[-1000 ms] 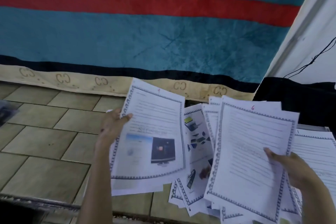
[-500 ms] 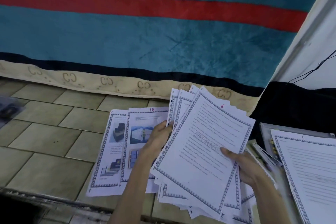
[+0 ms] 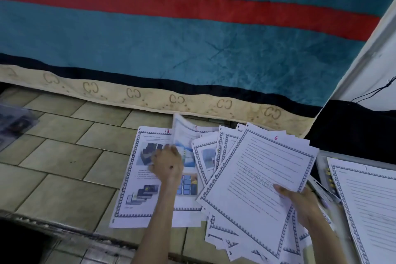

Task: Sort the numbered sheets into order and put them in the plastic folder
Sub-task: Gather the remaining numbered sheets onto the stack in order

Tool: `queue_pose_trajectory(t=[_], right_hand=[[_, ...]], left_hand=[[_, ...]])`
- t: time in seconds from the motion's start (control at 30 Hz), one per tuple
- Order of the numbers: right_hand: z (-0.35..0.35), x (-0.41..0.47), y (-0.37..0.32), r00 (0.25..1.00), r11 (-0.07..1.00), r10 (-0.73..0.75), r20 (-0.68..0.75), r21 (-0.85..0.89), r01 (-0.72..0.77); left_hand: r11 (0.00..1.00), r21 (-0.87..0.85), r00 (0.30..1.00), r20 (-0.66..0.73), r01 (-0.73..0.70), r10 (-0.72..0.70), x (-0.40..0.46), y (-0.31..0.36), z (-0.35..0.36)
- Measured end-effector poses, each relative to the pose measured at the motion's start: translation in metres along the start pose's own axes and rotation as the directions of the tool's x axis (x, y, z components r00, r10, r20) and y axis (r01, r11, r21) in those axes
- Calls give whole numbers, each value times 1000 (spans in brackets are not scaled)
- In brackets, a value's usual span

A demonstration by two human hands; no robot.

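Sorting under way, far from done by the look of it. Fanned stack of white blue-bordered sheets (image 3: 257,180), "6" on top, pinched in right hand (image 3: 300,201), lower right. Left hand (image 3: 167,163) down on flat sheet "13" (image 3: 137,180), centre; fingers there blurred, grip unclear. Sheet "1" (image 3: 368,206) apart, right edge. Clear plastic folder (image 3: 15,122) possibly far left, unfilled. Beige tiled floor (image 3: 64,156); teal red-striped blanket (image 3: 171,38) above.

I see my left hand (image 3: 167,162) resting on sheet 13 (image 3: 137,178) on the tiled floor (image 3: 60,169) | right hand (image 3: 300,201) grips fanned stack, sheet 6 (image 3: 257,178) on top | sheet 1 (image 3: 368,203) far right.
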State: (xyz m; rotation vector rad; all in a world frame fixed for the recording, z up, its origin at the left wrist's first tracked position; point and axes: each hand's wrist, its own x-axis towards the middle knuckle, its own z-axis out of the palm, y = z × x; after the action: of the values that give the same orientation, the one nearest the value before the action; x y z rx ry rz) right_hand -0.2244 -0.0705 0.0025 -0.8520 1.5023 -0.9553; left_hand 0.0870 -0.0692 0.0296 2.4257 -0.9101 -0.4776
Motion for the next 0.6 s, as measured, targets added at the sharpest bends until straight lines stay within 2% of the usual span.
queue_pose_trajectory(t=[0.1, 0.23, 0.3, 0.37, 0.43, 0.5, 0.53, 0.6], right_hand=[[-6, 11, 10, 1000, 1000, -17, 15, -12, 17], [-9, 11, 8, 999, 1000, -11, 51, -22, 12], [-9, 9, 6, 998, 1000, -16, 58, -11, 17], [-10, 10, 8, 997, 999, -32, 67, 11, 32], [-13, 9, 9, 998, 999, -27, 64, 35, 24], [-8, 1, 2, 998, 999, 9, 58, 51, -12], [-7, 1, 0, 999, 998, 24, 43, 56, -27], [-13, 0, 1, 999, 998, 44, 21, 53, -45]], left_hand=[[966, -32, 966, 10, -257, 257, -25, 16, 8], [928, 46, 929, 43, -370, 368, -40, 25, 15], [927, 45, 928, 16, -371, 371, -34, 21, 12], [962, -6, 962, -1, -272, 272, -20, 13, 5], [981, -22, 976, -107, -191, 188, -4, 1, 2], [980, 30, 962, -183, -198, 200, 0, -3, 5], [975, -35, 968, -136, -220, 213, -2, -1, 9], [955, -252, 979, 87, -155, 182, -10, 7, 20]])
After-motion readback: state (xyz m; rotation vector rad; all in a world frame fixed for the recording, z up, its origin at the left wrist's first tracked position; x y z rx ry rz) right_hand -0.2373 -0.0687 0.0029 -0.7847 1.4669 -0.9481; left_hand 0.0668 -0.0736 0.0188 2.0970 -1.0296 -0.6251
